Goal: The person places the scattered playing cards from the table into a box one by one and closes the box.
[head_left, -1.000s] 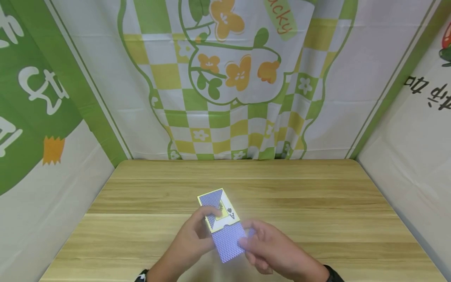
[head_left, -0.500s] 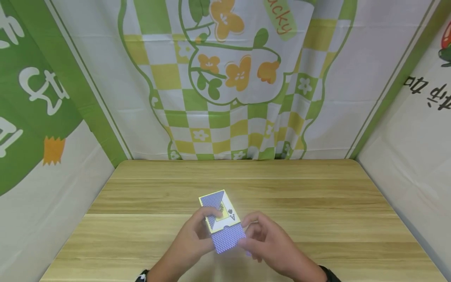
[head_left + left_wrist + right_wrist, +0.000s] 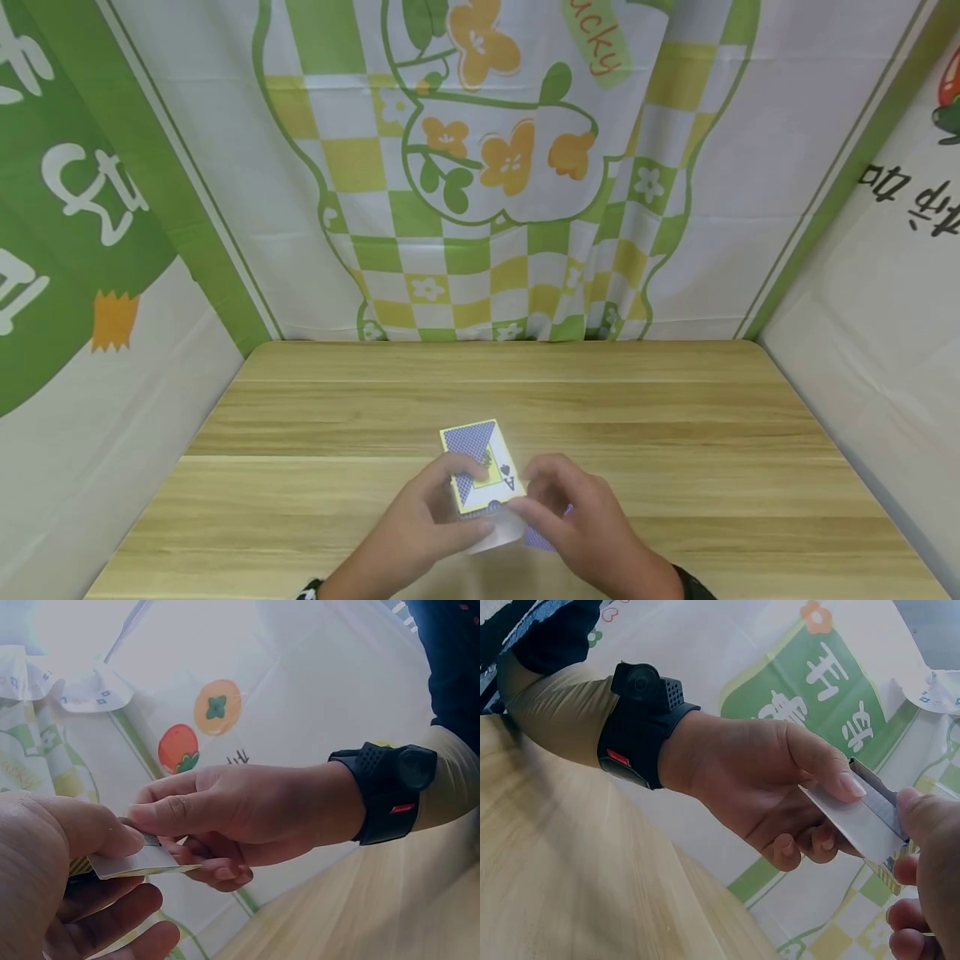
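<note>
My left hand (image 3: 423, 521) grips a playing-card box (image 3: 483, 467) above the table, fingers on its upper face and thumb below. That face has a blue pattern, a yellow border and an ace of spades. A white flap (image 3: 501, 533) juts from the near end, and in the right wrist view the left thumb lies on the white flap (image 3: 859, 821). My right hand (image 3: 588, 521) pinches the box's near right corner. A blue-patterned piece (image 3: 538, 537) shows beside the right thumb; whether it is a card or a flap, I cannot tell. Cards inside are mostly hidden.
The wooden table (image 3: 315, 417) spreads beneath both hands. A printed green-and-white curtain (image 3: 495, 250) hangs behind its far edge, with printed cloth walls at both sides. Each wrist wears a dark strap with a camera (image 3: 639, 684).
The blue-backed cards jutting from the box's near end slid in, and a white flap now shows there. Box and left hand shifted slightly right and nearer; the right hand moved to the box's corner.
</note>
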`<state>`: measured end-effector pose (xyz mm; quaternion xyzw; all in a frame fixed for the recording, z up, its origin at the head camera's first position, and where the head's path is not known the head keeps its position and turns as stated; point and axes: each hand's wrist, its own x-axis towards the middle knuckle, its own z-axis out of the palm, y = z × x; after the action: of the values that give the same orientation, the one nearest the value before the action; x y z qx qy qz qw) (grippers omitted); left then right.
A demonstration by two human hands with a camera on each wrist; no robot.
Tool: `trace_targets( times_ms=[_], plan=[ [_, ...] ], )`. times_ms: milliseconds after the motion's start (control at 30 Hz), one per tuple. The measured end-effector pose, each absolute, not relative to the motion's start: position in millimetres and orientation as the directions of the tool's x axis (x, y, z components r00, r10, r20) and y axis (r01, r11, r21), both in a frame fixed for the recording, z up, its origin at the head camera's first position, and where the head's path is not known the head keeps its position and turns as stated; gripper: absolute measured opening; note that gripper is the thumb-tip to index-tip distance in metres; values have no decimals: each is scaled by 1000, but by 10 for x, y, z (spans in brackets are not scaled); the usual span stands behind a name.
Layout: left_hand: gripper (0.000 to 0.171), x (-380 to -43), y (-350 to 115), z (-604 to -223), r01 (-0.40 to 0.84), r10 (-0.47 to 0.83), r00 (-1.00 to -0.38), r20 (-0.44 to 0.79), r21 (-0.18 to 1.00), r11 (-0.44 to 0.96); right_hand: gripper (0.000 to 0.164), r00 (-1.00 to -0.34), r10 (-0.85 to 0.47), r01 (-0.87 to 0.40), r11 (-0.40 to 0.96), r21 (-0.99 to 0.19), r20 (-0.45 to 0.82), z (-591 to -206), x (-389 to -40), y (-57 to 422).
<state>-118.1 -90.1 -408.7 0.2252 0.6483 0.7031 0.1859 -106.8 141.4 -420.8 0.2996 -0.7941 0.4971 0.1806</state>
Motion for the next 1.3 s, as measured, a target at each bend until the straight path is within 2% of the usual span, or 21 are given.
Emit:
trace_targets(
  times_ms=[267, 433, 567, 700, 967, 1133, 1300],
  plan=[
    [43, -1171, -908, -4083, 48, 542, -837, 77, 997, -66, 27, -782, -292, -623, 397, -674, 551, -4223, -1093, 1422],
    [44, -1182, -923, -4059, 67, 469, -880, 69, 998, -21, 27, -808, -294, -589, 430, -684, 511, -4225, -1141, 1460],
    [44, -1202, -940, -4051, 49, 425, -904, 55, 998, -25, 23, -876, -246, -481, 517, -708, 415, -4222, -1213, 1514],
    [44, -1213, -952, -4059, 38, 428, -902, 60, 997, -61, 20, -935, -198, -352, 614, -707, 294, -4249, -1317, 1572],
    [43, -1212, -948, -4033, 45, 435, -898, 71, 997, -69, 20, -978, -172, -207, 685, -699, 120, -4401, -1503, 1666],
    [43, -1216, -947, -4023, 42, 431, -900, 64, 997, -61, 35, -974, -220, -136, 753, -644, -51, -4539, -1561, 1745],
    [43, -1225, -948, -4023, 32, 426, -903, 54, 998, -58, 62, -931, -337, -204, 796, -570, -137, -4619, -1557, 1837]
  ],
)
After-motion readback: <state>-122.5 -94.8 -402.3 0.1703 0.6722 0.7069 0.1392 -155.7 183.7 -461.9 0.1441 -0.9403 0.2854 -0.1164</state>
